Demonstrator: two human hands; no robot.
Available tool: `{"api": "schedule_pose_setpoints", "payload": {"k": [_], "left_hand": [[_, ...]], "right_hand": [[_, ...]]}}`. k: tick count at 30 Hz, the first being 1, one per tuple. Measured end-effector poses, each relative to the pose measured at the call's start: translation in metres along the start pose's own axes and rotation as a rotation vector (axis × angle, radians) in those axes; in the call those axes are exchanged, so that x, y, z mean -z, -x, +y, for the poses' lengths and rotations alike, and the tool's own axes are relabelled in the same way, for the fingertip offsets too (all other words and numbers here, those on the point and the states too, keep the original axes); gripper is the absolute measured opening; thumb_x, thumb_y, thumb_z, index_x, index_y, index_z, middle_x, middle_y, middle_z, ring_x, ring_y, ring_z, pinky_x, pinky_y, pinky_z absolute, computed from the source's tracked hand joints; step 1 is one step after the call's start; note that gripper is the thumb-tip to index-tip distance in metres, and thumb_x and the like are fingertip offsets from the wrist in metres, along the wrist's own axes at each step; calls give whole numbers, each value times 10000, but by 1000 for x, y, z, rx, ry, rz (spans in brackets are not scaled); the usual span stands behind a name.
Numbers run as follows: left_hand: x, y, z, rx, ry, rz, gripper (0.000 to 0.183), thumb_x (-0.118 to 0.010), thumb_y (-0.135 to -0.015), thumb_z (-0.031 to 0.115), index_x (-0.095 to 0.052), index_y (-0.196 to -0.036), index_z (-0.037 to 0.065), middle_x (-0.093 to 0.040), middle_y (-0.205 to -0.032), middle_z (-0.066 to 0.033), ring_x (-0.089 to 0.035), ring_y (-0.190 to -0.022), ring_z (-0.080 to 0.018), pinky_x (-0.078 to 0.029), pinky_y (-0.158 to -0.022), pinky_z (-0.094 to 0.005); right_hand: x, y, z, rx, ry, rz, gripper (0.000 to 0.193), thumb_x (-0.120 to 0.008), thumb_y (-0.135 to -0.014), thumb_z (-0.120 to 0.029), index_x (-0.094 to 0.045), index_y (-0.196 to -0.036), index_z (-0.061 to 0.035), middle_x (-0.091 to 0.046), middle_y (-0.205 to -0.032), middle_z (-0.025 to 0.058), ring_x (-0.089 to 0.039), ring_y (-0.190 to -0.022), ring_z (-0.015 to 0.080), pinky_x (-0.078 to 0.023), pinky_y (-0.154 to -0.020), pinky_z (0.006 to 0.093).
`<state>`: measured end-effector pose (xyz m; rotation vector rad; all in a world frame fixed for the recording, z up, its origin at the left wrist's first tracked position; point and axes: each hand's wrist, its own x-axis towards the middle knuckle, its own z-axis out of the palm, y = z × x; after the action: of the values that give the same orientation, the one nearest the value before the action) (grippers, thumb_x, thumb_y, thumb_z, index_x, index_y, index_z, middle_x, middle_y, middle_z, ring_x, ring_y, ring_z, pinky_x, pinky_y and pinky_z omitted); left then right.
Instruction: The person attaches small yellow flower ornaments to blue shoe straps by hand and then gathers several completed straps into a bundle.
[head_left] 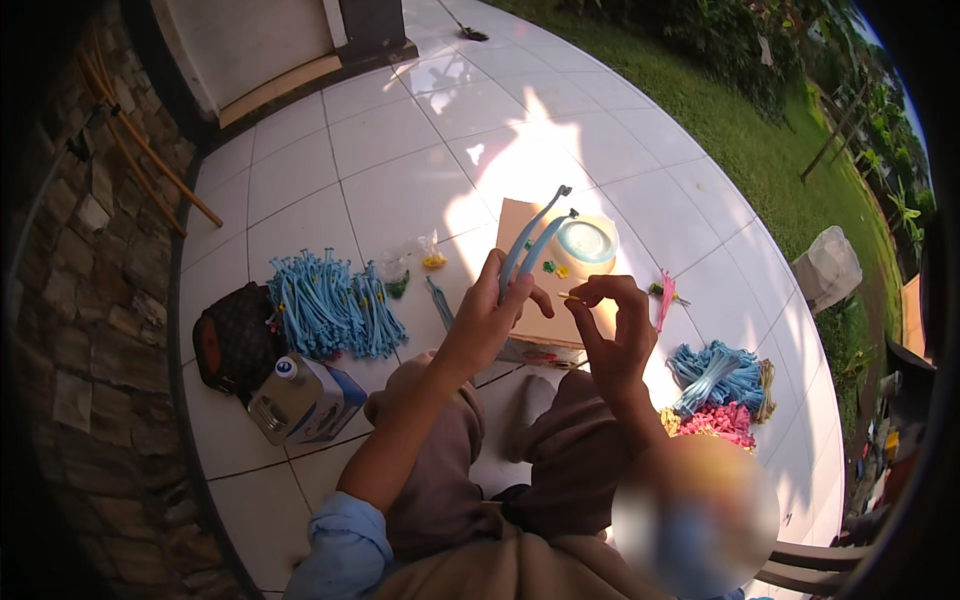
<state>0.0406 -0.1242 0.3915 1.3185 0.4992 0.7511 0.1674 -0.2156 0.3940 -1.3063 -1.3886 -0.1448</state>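
My left hand (488,318) is closed around two long, curved light-blue strips (520,250) with small dark tips, held upright over a cardboard box (513,218). To its right, my right hand (618,335) pinches a small, thin yellowish piece (569,296) between thumb and fingertips; its exact kind is too small to tell. On the box top sits a round, pale tub with a bluish lid (587,243). Small green and yellow bits (556,270) lie beside the tub. The box stands on the tiles in front of my knees.
Bundles of light-blue strips (318,305) lie left, by a brown bag (236,335) and a plastic jerrycan (300,402). Clear bags (395,275) lie nearer the box. Rightward are a pink bundle (665,300), blue bundles (715,372), pink bundles (718,424) and a white sack (829,268).
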Motion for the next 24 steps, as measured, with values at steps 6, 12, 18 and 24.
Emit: {"api": "schedule_pose_setpoints", "payload": {"k": [6,12,18,24], "left_hand": [[1,1,-6,-141,-93,-38,143,-351,-937,128,-282,-1048,72,-596,-728,-108,-303,-507,-30,-284,-475,-178],[-3,-3,-13,-88,-99,69,146,-418,-926,107,-396,-1055,44,-577,-778,-72,-400,-606,-47,-340,-580,-190],[-6,-5,-10,-115,26,149,156,-549,-861,78,-461,-986,48,-561,-820,-27,-512,-700,-57,-389,-640,-179],[-11,-4,-9,-215,155,243,241,-594,-815,19,-365,-785,87,-579,-892,-72,-541,-718,-79,-439,-661,-216]], "right_hand": [[-1,-12,-5,-481,-667,121,516,-663,-733,45,-365,-1147,-37,-572,-817,61,-567,-792,118,-442,-746,239],[-5,-14,-6,-593,-651,104,500,-668,-744,0,-367,-1141,-45,-582,-847,66,-573,-793,123,-448,-752,251],[-5,-15,-5,-697,-705,130,496,-660,-740,14,-367,-1137,-37,-588,-812,67,-578,-789,138,-448,-755,248],[-10,-14,0,-877,-970,167,549,-636,-747,36,-301,-1180,-10,-590,-811,97,-568,-800,164,-442,-791,267]]}}
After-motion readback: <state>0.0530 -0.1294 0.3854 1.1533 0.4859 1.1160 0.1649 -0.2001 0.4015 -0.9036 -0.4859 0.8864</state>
